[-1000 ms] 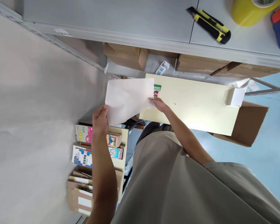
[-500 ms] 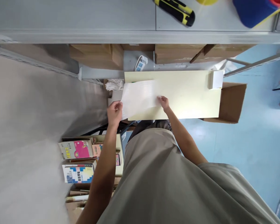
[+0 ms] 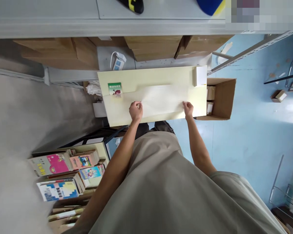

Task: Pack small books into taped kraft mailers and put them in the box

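Observation:
A thin white translucent sheet [image 3: 163, 100] is stretched between my two hands above the pale yellow tabletop [image 3: 175, 74]. My left hand [image 3: 136, 111] pinches its left part with the thumb and fingers together. At the sheet's right end, my right hand [image 3: 188, 109] has a similar pinch on the edge. The sheet's exact material is hard to make out, and its outline is blurred. On the tabletop to the left lies a small green and white booklet [image 3: 115, 88], its lower part covered by something see-through.
A white box [image 3: 201, 76] stands at the tabletop's right back corner. To its right is an open carton [image 3: 222, 100] with small boxes inside. A power strip [image 3: 118, 61] and brown cartons [image 3: 153, 45] sit on the shelf behind. Books [image 3: 58, 190] fill a rack at lower left.
The hands have shifted right relative to the tabletop, carrying the sheet along and drawing it out between them. The green booklet now shows at the left. My view has turned slightly.

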Demonstrator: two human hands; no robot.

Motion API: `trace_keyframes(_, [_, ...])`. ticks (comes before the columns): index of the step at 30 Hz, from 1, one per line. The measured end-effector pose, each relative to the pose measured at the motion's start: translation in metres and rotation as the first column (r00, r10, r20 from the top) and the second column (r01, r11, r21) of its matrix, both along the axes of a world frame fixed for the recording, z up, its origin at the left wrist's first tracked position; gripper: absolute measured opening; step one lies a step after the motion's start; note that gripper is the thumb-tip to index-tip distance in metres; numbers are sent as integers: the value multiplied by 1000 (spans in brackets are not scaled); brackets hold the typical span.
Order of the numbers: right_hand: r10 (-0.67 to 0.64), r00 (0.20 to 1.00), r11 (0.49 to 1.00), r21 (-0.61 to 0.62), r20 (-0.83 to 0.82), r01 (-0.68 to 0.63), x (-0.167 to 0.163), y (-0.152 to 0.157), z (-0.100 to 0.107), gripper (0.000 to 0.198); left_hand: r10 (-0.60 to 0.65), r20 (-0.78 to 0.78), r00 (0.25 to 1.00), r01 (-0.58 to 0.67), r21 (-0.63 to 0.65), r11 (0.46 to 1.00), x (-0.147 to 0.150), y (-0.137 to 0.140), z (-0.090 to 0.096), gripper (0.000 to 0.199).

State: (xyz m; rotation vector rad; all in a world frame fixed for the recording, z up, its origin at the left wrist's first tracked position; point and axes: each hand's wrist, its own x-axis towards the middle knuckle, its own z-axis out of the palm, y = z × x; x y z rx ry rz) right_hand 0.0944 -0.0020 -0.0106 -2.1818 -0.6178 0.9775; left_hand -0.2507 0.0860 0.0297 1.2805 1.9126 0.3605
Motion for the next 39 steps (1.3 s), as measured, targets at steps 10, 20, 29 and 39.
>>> trace_keyframes(10, [254, 962, 953, -195, 100, -232, 69, 1, -3, 24, -389, -125, 913, 376, -116, 919, 30, -32, -10, 84])
trace_keyframes(20, [449, 843, 890, -235, 296, -392, 40, -1, -7, 21, -534, -156, 831, 509, -174, 843, 16, -34, -27, 86])
trace_keyframes(29, [436, 884, 885, -261, 168, -387, -18, 18, -10, 13, -396, 6, 918, 395, 15, 918, 0, -39, -65, 63])
trace_keyframes(39, [702, 712, 712, -49, 19, -701, -192, 84, 13, 14, -326, 100, 940, 307, 169, 937, -64, -37, -57, 44])
